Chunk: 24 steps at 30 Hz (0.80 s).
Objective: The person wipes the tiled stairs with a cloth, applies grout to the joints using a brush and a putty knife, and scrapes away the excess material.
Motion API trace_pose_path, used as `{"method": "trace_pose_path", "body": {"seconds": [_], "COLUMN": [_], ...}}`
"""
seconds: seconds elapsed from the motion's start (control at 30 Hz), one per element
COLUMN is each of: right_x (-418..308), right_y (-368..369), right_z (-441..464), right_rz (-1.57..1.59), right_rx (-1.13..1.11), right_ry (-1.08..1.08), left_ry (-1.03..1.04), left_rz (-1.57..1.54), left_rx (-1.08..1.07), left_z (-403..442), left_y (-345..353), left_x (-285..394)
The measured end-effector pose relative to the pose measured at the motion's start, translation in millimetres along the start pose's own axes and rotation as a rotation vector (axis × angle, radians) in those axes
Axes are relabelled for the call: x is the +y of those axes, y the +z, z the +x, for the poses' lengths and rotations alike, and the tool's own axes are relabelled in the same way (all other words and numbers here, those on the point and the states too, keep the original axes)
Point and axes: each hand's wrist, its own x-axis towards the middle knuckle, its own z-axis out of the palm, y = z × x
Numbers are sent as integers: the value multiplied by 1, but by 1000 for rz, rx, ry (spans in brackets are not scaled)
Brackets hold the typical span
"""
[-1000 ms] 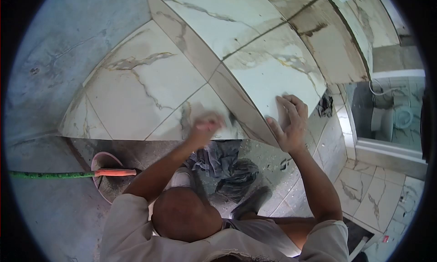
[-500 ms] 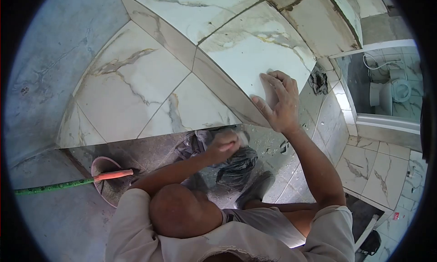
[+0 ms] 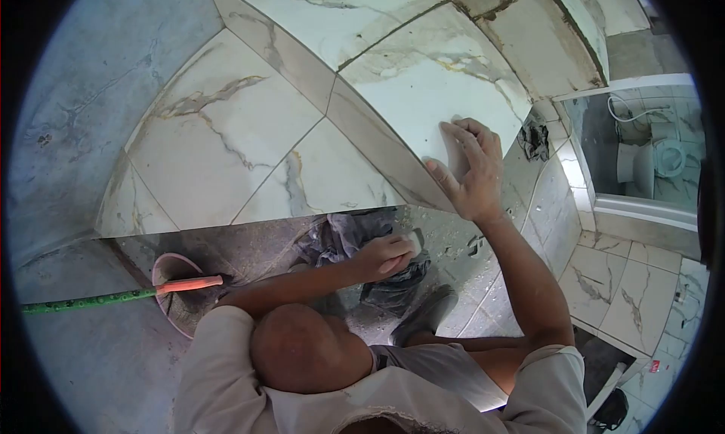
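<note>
My left hand (image 3: 385,257) is closed around a small pale piece (image 3: 414,241), perhaps a sponge or cloth; most of it is hidden by the fingers. It hangs over a dark crumpled plastic or cloth heap (image 3: 396,292) on the floor, below the tiled edge. My right hand (image 3: 477,173) rests with slightly bent, spread fingers on the marble-patterned top tile (image 3: 423,94), its thumb near the front edge. A narrow edging tile strip (image 3: 370,128) runs along that edge, with larger marble-patterned tiles (image 3: 226,124) beyond it. Nothing shows in the right hand.
At the left stands a pink-rimmed bucket (image 3: 156,272), crossed by a green patterned rod with an orange end (image 3: 189,284). My shoe (image 3: 427,317) is on the debris-strewn floor. A doorway at the right shows a toilet (image 3: 668,158). A dark crumpled bag (image 3: 535,140) lies past the tile corner.
My left hand has moved right and slightly down with the pale piece, and is less blurred. My right hand keeps its place on the tile; the view has shifted slightly.
</note>
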Motion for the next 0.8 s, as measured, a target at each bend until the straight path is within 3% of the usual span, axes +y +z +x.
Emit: {"method": "trace_pose_path", "body": {"seconds": [0.07,0.13,0.2,0.23,0.27,0.37,0.43,0.5,0.63,0.7,0.73,0.8], "right_x": [0,0,0,0,0,0,-1,0,0,0,0,-2], "right_y": [-1,0,0,0,1,1,0,-1,0,0,1,-1], "right_z": [-1,-1,0,0,-1,0,0,1,1,0,1,2], "right_rz": [-16,19,16,13,22,1,8,5,-2,9,22,36], "right_rx": [-6,-2,1,1,-2,8,1,1,-9,-10,-8,-2], "right_ry": [16,28,29,29,30,5,22,13,4,12,16,11], "left_ry": [112,7,170,-105,-241,-194,-322,-131,45,98,94,-90], "left_rz": [69,133,682,110,173,389,86,-122,-34,133,137,233], "left_rx": [185,381,511,735,769,650,208,-1,91,317,319,521], "left_z": [-7,-21,13,22,38,52,37,32,33,30,28,19], "left_y": [-21,-53,-121,-132,-156,-146,-108,-68,-61,-87,-88,-86], "left_x": [-2,-26,-16,-15,2,-35,-28,-14,7,-6,-12,-35]}}
